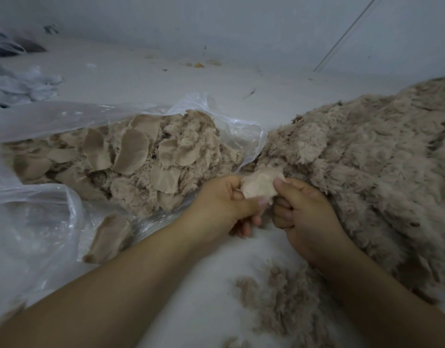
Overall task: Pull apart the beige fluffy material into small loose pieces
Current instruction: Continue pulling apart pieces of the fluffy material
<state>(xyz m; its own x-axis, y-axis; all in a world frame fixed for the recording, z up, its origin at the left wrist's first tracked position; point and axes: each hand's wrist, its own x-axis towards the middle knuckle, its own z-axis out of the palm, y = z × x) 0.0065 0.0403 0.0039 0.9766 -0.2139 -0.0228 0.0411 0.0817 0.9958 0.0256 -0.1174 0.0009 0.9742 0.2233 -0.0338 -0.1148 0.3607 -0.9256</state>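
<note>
Head view: pale white surface point(151, 79) fills the frame, wall behind at 12 o'clock. Big mound of beige fluffy material point(362, 159) runs from 3 o'clock down toward 5 o'clock, fur side up. Clear plastic bag point(40, 116) lies open at 9 o'clock, holding a pile of cut beige pieces point(141, 156), many showing flat woven backing. One stray beige piece point(108, 237) sits on the plastic at 8 o'clock. Loose beige fluff point(281, 305) scattered on the surface at 6 o'clock between the forearms. White-grey crumpled material point(18, 84) at 10 o'clock, blurred. Small yellow scraps point(199, 64) far off near the wall at 12 o'clock. Centre frame: left hand point(224, 204) and right hand point(304, 212) close together, both with fingers curled, each pinching an edge of one small beige piece point(260, 184), backing side facing camera. That piece touches the mound's near edge. Right hand rests against the mound.
</note>
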